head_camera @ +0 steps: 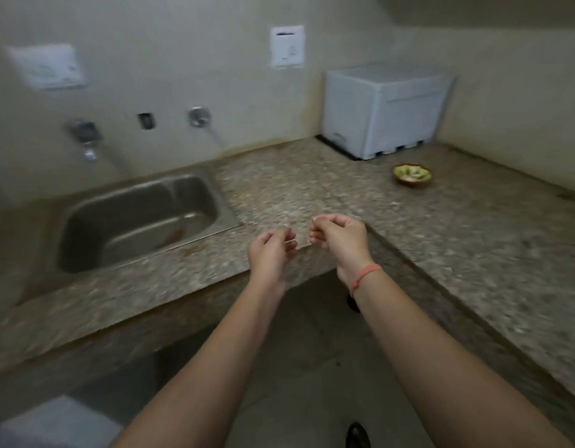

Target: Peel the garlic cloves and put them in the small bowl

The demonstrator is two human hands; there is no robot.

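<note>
The frame is motion-blurred. My left hand (272, 250) and my right hand (339, 237) hover side by side over the inner corner of the granite counter (312, 189), a small gap between them. All fingers of both hands are curled inward. My right hand's thumb and forefinger pinch a tiny pale bit, seemingly garlic skin (314, 219). Whatever my left hand's curled fingers may hold is hidden. The small green bowl (412, 174) with pale pieces inside stands far to the right on the counter, well beyond both hands.
A steel sink (140, 221) is set into the counter at the left, with taps (85, 134) on the wall above it. A white box-shaped appliance (383, 108) fills the back right corner. The counter is L-shaped, and floor shows below my arms.
</note>
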